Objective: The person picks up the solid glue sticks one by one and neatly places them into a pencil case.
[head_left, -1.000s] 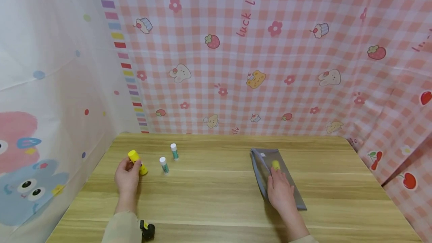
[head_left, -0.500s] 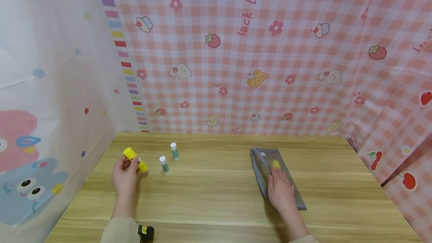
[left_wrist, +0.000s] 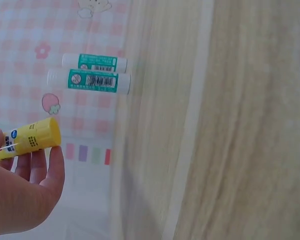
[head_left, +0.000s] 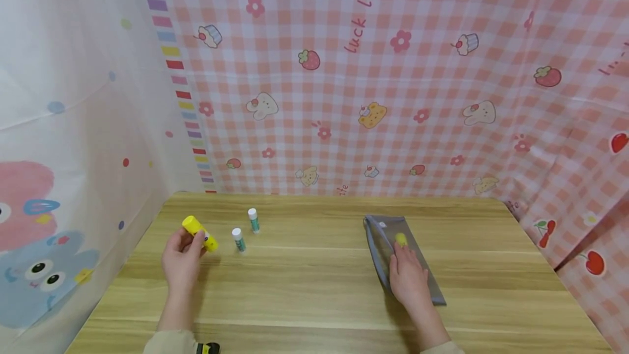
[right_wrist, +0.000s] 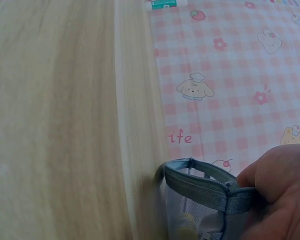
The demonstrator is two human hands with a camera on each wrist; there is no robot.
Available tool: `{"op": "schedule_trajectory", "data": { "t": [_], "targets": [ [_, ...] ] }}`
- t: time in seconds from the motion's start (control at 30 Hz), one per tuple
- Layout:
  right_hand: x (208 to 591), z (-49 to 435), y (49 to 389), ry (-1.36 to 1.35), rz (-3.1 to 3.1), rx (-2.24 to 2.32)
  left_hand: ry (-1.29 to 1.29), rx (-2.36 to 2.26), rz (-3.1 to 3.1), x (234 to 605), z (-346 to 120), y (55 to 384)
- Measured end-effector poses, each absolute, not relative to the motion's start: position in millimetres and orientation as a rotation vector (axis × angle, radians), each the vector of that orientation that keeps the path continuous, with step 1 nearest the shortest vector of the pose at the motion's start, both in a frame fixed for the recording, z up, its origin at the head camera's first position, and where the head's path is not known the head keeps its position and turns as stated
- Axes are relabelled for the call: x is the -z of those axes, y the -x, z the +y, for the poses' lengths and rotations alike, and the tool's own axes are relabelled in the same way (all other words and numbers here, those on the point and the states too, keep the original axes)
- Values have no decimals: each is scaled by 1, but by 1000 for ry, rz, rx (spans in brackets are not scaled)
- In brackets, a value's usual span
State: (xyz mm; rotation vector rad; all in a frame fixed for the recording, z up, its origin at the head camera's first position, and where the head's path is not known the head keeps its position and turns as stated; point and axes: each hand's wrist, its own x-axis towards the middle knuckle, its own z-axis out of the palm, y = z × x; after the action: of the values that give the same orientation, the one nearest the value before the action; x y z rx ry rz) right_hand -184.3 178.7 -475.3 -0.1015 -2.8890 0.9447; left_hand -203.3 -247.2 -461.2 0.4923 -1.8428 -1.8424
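Observation:
My left hand (head_left: 183, 260) pinches a yellow glue stick (head_left: 191, 224) between thumb and fingers, tilted and held above the left part of the table. In the left wrist view the yellow glue stick (left_wrist: 39, 135) shows its printed label. Just right of it stand two white and green glue sticks (head_left: 238, 240) (head_left: 253, 220), upright. On the right side, my right hand (head_left: 410, 283) grips the edge of a grey mesh zip pouch (head_left: 416, 234), whose mouth gapes toward the left in the right wrist view. A yellow item (head_left: 401, 240) shows through the mesh, partly covered by the fingers.
The wood-grain table (head_left: 304, 288) runs back to a pink checked cloth (head_left: 314, 97). White printed cloth (head_left: 88, 124) hangs at the left. A small black item (head_left: 208, 348) with a yellow mark shows beside the left cuff (head_left: 169, 342).
My left hand has lifted the yellow glue stick off the table, tilting it more, and has shifted slightly. My right hand and the pouch stay put.

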Motion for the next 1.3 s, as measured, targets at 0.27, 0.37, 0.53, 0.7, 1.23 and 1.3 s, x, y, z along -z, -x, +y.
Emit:
{"op": "schedule_trajectory", "data": {
  "t": [0.27,0.37,0.53,0.7,1.23,1.3],
  "targets": [
    [476,179,184,103,-2882,-943,-421,1844,-1910,458,-237,195],
    [477,178,184,104,-2883,-939,-410,1829,-1958,458,-232,193],
    [477,178,183,105,-2884,-934,-356,1819,-2061,455,-221,189],
    [477,177,183,108,-2885,-936,-277,1846,-2105,455,-209,187],
    [476,176,184,111,-2901,-933,-116,1968,-2155,469,-168,188],
    [476,176,184,111,-2901,-931,-101,1961,-2174,471,-162,189]
  ]
}}
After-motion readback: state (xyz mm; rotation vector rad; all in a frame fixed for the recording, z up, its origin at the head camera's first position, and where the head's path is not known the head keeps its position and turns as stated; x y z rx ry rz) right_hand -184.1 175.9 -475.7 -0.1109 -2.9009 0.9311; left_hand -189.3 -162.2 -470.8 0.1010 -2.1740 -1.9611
